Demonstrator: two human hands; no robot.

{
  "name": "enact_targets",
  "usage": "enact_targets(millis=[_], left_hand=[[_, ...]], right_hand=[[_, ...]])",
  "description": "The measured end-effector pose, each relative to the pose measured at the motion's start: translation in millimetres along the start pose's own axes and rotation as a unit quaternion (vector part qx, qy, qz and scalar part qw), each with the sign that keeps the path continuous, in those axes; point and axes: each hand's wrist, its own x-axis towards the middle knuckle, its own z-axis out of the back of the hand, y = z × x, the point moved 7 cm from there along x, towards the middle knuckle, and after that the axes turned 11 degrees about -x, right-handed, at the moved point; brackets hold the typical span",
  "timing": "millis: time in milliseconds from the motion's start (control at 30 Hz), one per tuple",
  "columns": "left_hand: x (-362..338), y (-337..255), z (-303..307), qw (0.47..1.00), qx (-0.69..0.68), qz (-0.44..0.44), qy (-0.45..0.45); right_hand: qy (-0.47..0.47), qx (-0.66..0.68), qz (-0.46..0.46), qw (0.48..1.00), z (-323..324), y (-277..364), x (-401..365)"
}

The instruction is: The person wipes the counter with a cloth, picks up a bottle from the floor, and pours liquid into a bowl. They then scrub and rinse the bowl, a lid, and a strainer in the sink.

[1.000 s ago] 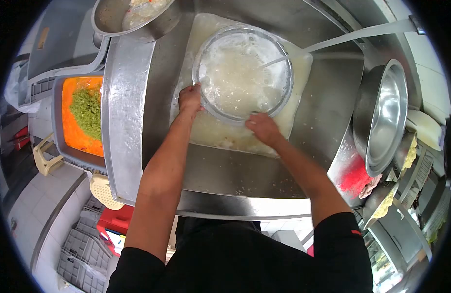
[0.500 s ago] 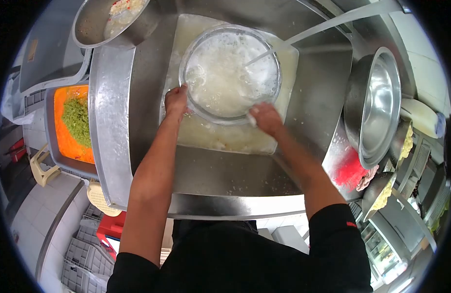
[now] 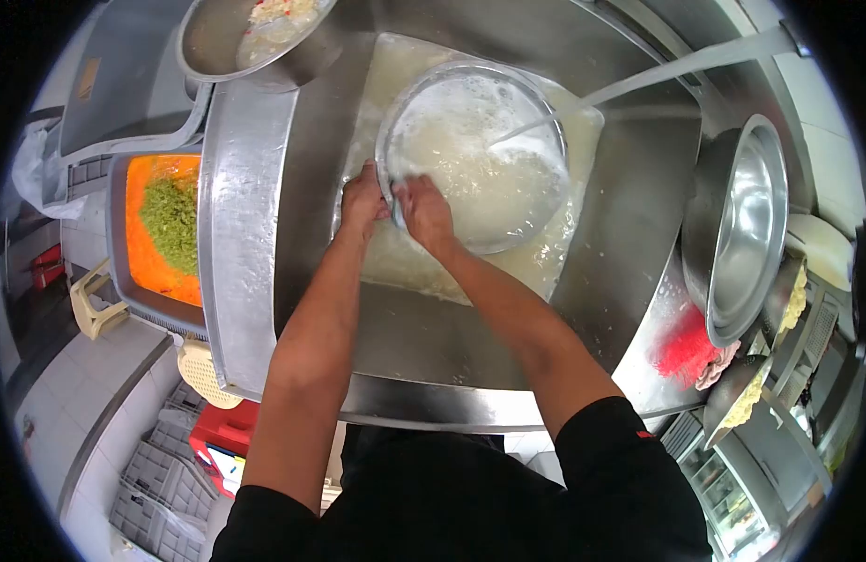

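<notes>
A round metal basin (image 3: 390, 122), full of cloudy, foamy water, stands in shallow murky water in the sink (image 3: 423, 347). My left hand (image 3: 362, 199) is closed on its near-left rim. Close beside it, my right hand (image 3: 423, 214) presses against the same stretch of rim, its fingers curled and smeared by motion. A pale edge shows beneath those fingers, but I cannot tell what it belongs to. From the upper right, a stream of water (image 3: 629, 89) pours into the basin.
Right of the sink stand a large steel bowl (image 3: 700, 225), a red scrubbing mesh (image 3: 684, 354) and pans holding yellow food (image 3: 742, 398). At left are a steel bowl with food scraps (image 3: 208, 51) and a grey tub (image 3: 119, 225) of orange and green food.
My right hand has swept left along the near rim, ending next to my left hand. The left hand keeps its hold. The whole view has shifted slightly.
</notes>
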Motion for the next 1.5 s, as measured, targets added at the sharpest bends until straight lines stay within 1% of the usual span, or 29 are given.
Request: enact_targets(millis=[33, 100, 167, 200, 233, 267, 300, 333, 367, 433, 467, 533, 567, 633, 667, 700, 767, 867, 900, 967, 1000, 1033, 1100, 1133, 1200, 1300, 1367, 1467, 1500], left_hand=[[3, 5, 1, 0.995, -0.083, 0.040, 0.034], [-12, -6, 0, 0.993, -0.101, 0.022, 0.065], [-18, -10, -1, 0.994, -0.091, 0.044, 0.034], [-7, 0, -2, 0.989, -0.108, 0.069, 0.070], [-2, 4, -2, 0.989, -0.111, 0.066, 0.069], [-11, -4, -6, 0.992, -0.108, 0.054, 0.047], [-18, -9, -7, 0.993, -0.104, 0.043, 0.024], [-18, -10, -11, 0.991, -0.111, 0.050, 0.049], [-22, -8, -11, 0.992, -0.111, 0.050, 0.044], [-32, -15, -20, 0.983, -0.150, 0.001, 0.107], [-28, -10, -22, 0.980, -0.149, 0.042, 0.129], [-6, 13, -19, 0.980, -0.142, 0.052, 0.128], [0, 22, -16, 0.982, -0.132, 0.065, 0.122], [-20, -2, -27, 0.976, -0.172, 0.037, 0.128], [-16, -2, -28, 0.969, -0.201, 0.028, 0.142], [-15, -1, -26, 0.961, -0.228, 0.022, 0.154], [-14, -2, -27, 0.964, -0.211, 0.028, 0.161], [-11, 5, -24, 0.962, -0.210, 0.038, 0.171], [-9, 8, -24, 0.958, -0.220, 0.045, 0.178], [-11, 7, -24, 0.958, -0.226, 0.031, 0.172], [-13, -1, -27, 0.957, -0.234, 0.014, 0.169], [-15, -3, -26, 0.958, -0.233, 0.015, 0.166], [-15, -6, -27, 0.950, -0.258, -0.002, 0.173], [-11, -6, -30, 0.949, -0.261, -0.002, 0.177], [6, 23, -20, 0.924, -0.356, 0.094, 0.102], [5, 24, -18, 0.913, -0.380, 0.103, 0.112], [6, 19, -18, 0.916, -0.376, 0.091, 0.111], [-2, 19, -15, 0.941, -0.310, 0.090, 0.103], [2, 17, -15, 0.948, -0.294, 0.095, 0.082]], right_hand=[[0.001, 0.003, 0.005, 1.000, -3, 7, 3], [-0.186, 0.098, 0.082, 0.974, 17, 26, 1], [-0.172, 0.095, 0.113, 0.974, 28, 27, -2], [-0.132, 0.074, 0.113, 0.982, 31, 27, 5], [-0.092, 0.054, 0.114, 0.988, 32, 30, 14], [-0.094, 0.054, 0.118, 0.987, 37, 34, 34], [-0.117, 0.028, 0.100, 0.988, 44, 34, 65], [-0.138, 0.002, 0.083, 0.987, 49, 35, 93], [-0.205, 0.034, 0.098, 0.973, 68, 36, 109], [-0.182, -0.009, 0.100, 0.978, 63, 41, 105], [-0.183, -0.011, 0.102, 0.978, 62, 41, 91], [-0.126, 0.019, 0.203, 0.971, 43, 46, 60], [-0.124, 0.019, 0.208, 0.970, 36, 40, 75], [-0.180, -0.047, 0.147, 0.971, 35, 15, 126], [-0.239, -0.023, 0.146, 0.960, 67, 20, 137], [-0.201, -0.043, 0.116, 0.972, 78, 24, 149], [-0.204, -0.056, 0.120, 0.970, 68, 24, 140], [-0.123, -0.013, 0.217, 0.968, 33, 39, 77], [-0.122, -0.013, 0.219, 0.968, 36, 40, 82], [-0.113, -0.107, 0.189, 0.970, 39, 34, 108], [-0.226, -0.053, 0.198, 0.952, 56, 26, 130], [-0.237, -0.046, 0.151, 0.959, 73, 28, 144], [-0.171, -0.052, 0.134, 0.975, 61, 24, 142], [-0.156, -0.041, 0.162, 0.974, 54, 28, 127], [-0.125, 0.002, 0.183, 0.975, 38, 38, 69], [-0.070, 0.065, 0.160, 0.983, 42, 28, 10], [-0.032, 0.070, 0.189, 0.979, 36, 20, -17], [-0.049, 0.073, 0.163, 0.983, 31, 24, 6], [-0.091, 0.068, 0.149, 0.982, 36, 32, 29]])
